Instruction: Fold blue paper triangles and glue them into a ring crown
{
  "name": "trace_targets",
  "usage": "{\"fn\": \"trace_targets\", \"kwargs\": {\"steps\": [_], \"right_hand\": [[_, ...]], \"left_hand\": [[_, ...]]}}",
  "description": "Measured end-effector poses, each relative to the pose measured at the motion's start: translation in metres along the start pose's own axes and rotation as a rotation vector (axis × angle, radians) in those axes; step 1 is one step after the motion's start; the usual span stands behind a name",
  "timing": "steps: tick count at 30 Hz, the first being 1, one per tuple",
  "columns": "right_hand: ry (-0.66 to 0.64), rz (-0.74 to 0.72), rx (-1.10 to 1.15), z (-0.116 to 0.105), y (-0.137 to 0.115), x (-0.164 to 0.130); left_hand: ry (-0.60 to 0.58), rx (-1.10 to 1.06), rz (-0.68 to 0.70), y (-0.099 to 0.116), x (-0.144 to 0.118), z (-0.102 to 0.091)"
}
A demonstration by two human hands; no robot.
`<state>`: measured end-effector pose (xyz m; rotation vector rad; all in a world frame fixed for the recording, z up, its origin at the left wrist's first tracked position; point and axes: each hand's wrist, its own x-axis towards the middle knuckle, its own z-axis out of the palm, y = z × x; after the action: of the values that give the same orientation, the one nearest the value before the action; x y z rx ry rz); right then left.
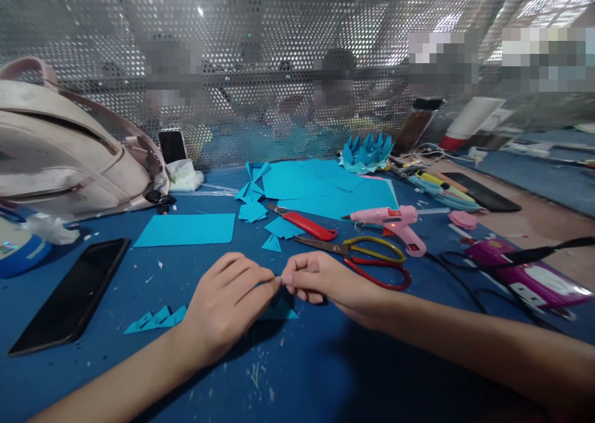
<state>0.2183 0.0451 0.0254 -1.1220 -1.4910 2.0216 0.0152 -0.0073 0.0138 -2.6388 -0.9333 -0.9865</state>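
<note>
Left hand (232,300) and right hand (320,279), meeting at the fingertips just above the blue table (279,367); from where I stand, the fingers of both are bent and drawn together, but whether they are closed on a scrap or an edge is too small and too hidden to tell. The nearest workpiece, a blue paper piece (283,311), shows directly beneath the fingertips, partly covered by the left hand; contact between it and the fingers cannot be made out. The step in hand looks like fine fingertip work on folded paper. Done well, it would call for a light pinch close to the edge, one hand steadying while the other aligns, and each crease run from its middle outward so that the points come out sharp. Pressing a fold against the table should give a cleaner line than pressing it in the air. A row of folded blue points (155,319), beside the left forearm, offers a pattern for matching angle and size, and the sleeve-free forearm is best kept off it. Scissors (346,248), lying open just beyond the right hand, and a pink glue gun (390,217) farther back, its tip possibly hot, both suggest short, careful reaches on that side.
</note>
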Motion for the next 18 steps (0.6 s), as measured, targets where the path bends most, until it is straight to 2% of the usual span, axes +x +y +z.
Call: {"fn": "trace_targets", "kwargs": {"steps": [6,12,15,18], "right_hand": [[-0.028,-0.028,-0.010,-0.0037,0.0066,0.0034],[0.003,-0.056,-0.076,-0.0011,0.0068,0.0021],[0.031,-0.146,-0.142,-0.0005,0.0085,0.0034],[0.056,-0.260,-0.221,-0.0014,0.0098,0.0048]], "left_hand": [[0.033,0.033,-0.060,0.0020,0.0038,0.0000],[0.036,-0.139,-0.182,0.0030,0.0050,-0.0005],[0.047,-0.259,-0.293,0.0052,0.0066,-0.0013],[0.014,-0.401,-0.508,0.0083,0.0081,-0.0025]]}}
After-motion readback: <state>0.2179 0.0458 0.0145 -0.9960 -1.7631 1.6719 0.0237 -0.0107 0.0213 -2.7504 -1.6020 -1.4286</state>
